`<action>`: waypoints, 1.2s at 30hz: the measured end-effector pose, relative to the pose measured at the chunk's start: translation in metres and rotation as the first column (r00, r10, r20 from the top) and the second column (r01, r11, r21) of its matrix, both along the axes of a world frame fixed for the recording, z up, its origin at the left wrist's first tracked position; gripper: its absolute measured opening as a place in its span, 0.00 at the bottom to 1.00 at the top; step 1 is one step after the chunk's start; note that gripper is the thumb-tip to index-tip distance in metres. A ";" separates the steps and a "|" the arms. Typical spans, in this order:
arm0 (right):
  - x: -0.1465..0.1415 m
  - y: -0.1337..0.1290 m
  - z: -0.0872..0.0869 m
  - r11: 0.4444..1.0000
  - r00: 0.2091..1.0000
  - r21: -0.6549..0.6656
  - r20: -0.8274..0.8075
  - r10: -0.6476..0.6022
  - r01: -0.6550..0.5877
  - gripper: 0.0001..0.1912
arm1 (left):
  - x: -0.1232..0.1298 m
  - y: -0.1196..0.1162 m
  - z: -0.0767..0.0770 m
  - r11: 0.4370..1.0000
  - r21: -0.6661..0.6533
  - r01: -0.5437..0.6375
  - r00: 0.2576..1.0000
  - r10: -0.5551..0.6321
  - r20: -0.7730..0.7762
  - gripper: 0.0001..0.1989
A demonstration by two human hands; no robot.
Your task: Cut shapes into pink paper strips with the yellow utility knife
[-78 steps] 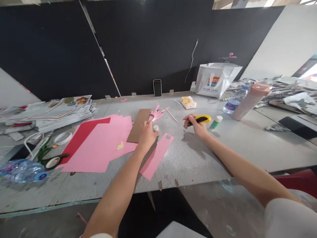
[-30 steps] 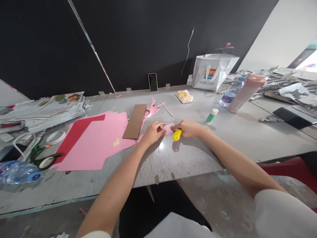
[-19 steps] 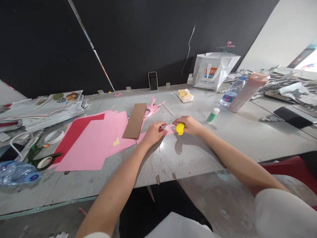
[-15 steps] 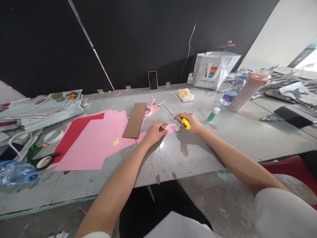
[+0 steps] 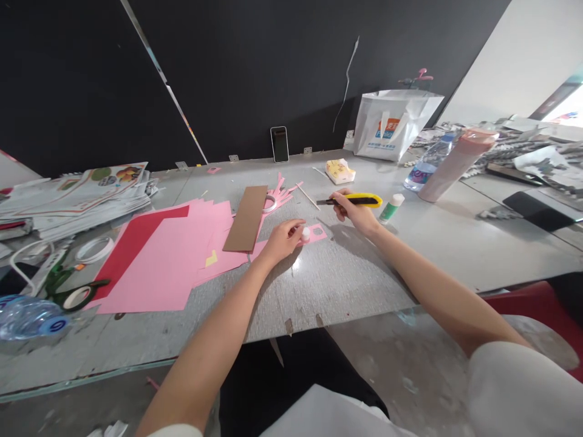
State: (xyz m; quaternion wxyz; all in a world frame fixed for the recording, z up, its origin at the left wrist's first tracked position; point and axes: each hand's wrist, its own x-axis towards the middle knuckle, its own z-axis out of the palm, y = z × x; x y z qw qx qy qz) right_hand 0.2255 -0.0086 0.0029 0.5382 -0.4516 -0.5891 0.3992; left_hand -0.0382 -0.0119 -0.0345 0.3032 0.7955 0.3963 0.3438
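The fingers of my left hand (image 5: 283, 239) are curled, with their tips at the left side of a small round white cap (image 5: 305, 233). This cap rests on a narrow pink paper strip (image 5: 321, 230) with a hole cut near its right end. My right hand (image 5: 354, 213) is closed around a yellow-and-black utility knife (image 5: 368, 199), held above the table with its tip pointing left. Just left of that tip lies a thin pale stick (image 5: 308, 196). A green-and-white glue stick (image 5: 392, 209) stands beyond the right wrist.
Brown cardboard (image 5: 246, 220) lies beside a tape roll (image 5: 269, 204) and cut pink paper. Pink sheets (image 5: 159, 261), scissors (image 5: 75, 295) and a water bottle (image 5: 30, 318) are at left. A phone (image 5: 279, 144) leans on the black wall. A tumbler (image 5: 455, 167) and bag (image 5: 387, 124) are at right.
My right hand has turned the utility knife, so its whole length now shows, pointing left. More of the white cap is visible beside my left fingers, which have shifted slightly.
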 end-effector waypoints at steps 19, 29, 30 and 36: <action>-0.010 -0.024 -0.001 0.999 0.981 -0.040 -0.191 0.016 -0.024 0.30 | 0.007 0.004 0.004 0.980 -0.200 -0.010 0.996 0.028 0.087 0.09; -0.020 -0.035 -0.016 0.999 1.000 -0.035 0.025 0.006 -0.005 0.28 | 0.007 0.009 0.001 0.984 -0.175 -0.018 0.999 0.026 0.043 0.11; -0.020 -0.038 -0.015 1.000 1.000 -0.024 0.030 0.003 -0.003 0.28 | 0.007 0.010 0.002 0.980 -0.197 -0.019 0.999 0.028 0.045 0.11; -0.025 -0.047 -0.020 0.999 0.996 0.037 0.085 -0.008 0.005 0.25 | 0.010 0.014 0.002 0.965 -0.258 -0.034 0.997 0.051 0.059 0.12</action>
